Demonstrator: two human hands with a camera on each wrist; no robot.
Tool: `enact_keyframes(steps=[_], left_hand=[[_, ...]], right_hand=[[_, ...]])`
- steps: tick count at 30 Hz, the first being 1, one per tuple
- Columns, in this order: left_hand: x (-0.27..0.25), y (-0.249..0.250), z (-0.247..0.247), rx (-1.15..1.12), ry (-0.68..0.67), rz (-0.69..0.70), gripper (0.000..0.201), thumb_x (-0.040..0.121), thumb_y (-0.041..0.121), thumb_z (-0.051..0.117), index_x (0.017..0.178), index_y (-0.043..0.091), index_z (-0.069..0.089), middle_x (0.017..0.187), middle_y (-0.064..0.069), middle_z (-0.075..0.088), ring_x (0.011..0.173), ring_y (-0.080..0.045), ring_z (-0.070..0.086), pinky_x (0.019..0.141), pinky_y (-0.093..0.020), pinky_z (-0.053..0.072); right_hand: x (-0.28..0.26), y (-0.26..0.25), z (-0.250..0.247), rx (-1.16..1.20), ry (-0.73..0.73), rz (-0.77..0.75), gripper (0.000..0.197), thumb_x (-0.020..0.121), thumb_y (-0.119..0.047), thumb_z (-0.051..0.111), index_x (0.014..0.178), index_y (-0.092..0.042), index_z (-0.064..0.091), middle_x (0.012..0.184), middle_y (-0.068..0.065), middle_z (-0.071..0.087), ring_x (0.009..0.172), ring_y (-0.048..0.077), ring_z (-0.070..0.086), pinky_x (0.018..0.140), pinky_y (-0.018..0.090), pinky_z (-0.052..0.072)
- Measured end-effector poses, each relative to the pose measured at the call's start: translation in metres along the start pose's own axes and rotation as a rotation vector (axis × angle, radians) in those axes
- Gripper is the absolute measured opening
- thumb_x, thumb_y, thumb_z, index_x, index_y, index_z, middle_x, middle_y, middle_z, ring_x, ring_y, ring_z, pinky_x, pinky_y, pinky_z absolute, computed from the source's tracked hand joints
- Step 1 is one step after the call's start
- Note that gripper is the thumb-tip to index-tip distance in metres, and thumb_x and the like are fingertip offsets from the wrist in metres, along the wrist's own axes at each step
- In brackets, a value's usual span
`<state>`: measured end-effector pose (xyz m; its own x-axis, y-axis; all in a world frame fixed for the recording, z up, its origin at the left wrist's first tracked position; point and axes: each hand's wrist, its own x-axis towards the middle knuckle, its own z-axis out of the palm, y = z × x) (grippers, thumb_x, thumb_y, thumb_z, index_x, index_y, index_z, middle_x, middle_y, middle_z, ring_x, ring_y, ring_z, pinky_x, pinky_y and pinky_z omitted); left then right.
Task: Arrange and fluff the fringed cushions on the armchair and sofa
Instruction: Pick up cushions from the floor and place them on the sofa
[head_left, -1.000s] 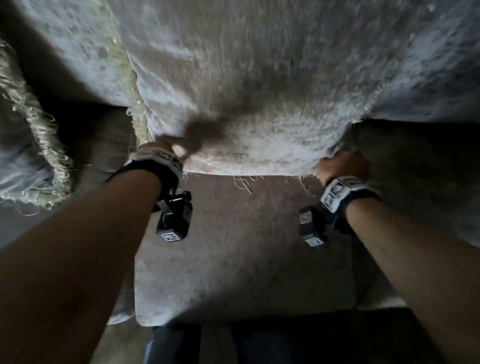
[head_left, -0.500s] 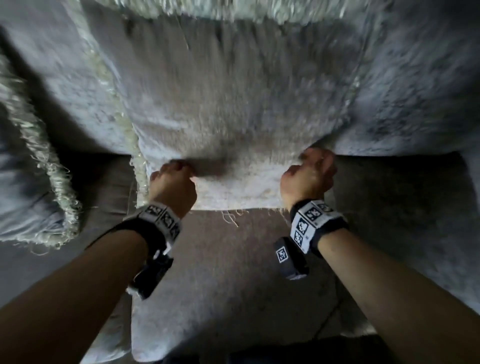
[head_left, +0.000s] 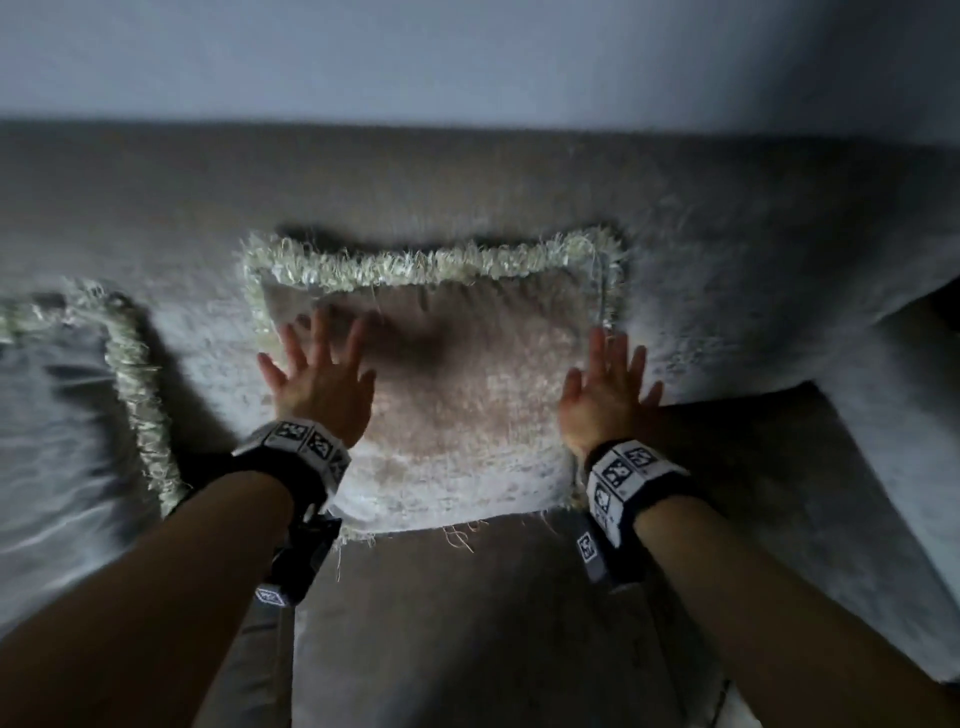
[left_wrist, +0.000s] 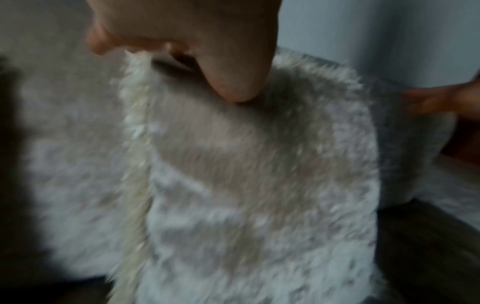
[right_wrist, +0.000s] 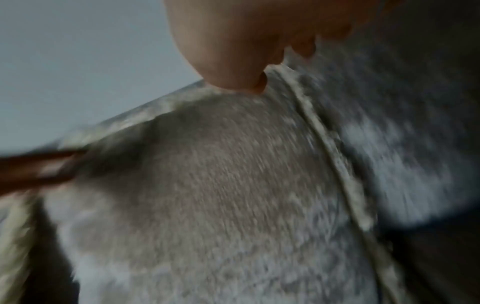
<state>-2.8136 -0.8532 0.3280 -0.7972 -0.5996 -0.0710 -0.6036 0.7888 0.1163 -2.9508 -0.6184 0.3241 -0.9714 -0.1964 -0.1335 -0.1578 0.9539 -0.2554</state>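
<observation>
Where fists gripped before, left hand (head_left: 319, 384) now flat, cushion (head_left: 467, 405)

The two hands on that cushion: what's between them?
Only the cushion's own shaggy face lies between the left hand and the right hand; nothing else rests there. The head view shows it.

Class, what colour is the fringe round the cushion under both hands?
Pale cream fringe, clearest in the head view.
</observation>
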Motion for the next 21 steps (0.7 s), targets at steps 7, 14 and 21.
enact_keyframes(steps=[7, 14, 21], left_hand=[[-0.031, 0.169, -0.112, -0.182, 0.027, 0.368, 0.044, 0.097, 0.036, 0.039, 0.135, 0.013, 0.038, 0.132, -0.015, 0.049, 0.118, -0.035, 0.051, 0.096, -0.046, 0.04], [-0.115, 0.348, -0.179, -0.215, 0.081, 0.644, 0.041, 0.098, 0.035, 0.039, 0.129, 0.009, 0.041, 0.126, -0.018, 0.052, 0.114, -0.038, 0.053, 0.089, -0.047, 0.044], [-0.247, 0.575, -0.186, -0.327, -0.042, 0.954, 0.043, 0.098, 0.035, 0.04, 0.123, 0.002, 0.052, 0.124, -0.025, 0.058, 0.115, -0.041, 0.055, 0.096, -0.042, 0.045]], right_hand=[[-0.053, -0.008, -0.109, 0.196, 0.034, -0.092, 0.049, 0.1, -0.036, 0.033, 0.148, -0.022, 0.032, 0.158, 0.005, 0.022, 0.145, 0.022, 0.02, 0.117, 0.039, 0.019], [-0.084, 0.158, -0.256, 0.134, 0.226, 0.146, 0.044, 0.099, -0.036, 0.031, 0.114, -0.01, 0.064, 0.122, 0.013, 0.06, 0.113, 0.032, 0.056, 0.098, 0.043, 0.045], [-0.171, 0.377, -0.376, 0.072, 0.36, 0.441, 0.037, 0.097, -0.028, 0.041, 0.113, -0.005, 0.065, 0.12, 0.016, 0.063, 0.11, 0.034, 0.061, 0.086, 0.036, 0.049]])
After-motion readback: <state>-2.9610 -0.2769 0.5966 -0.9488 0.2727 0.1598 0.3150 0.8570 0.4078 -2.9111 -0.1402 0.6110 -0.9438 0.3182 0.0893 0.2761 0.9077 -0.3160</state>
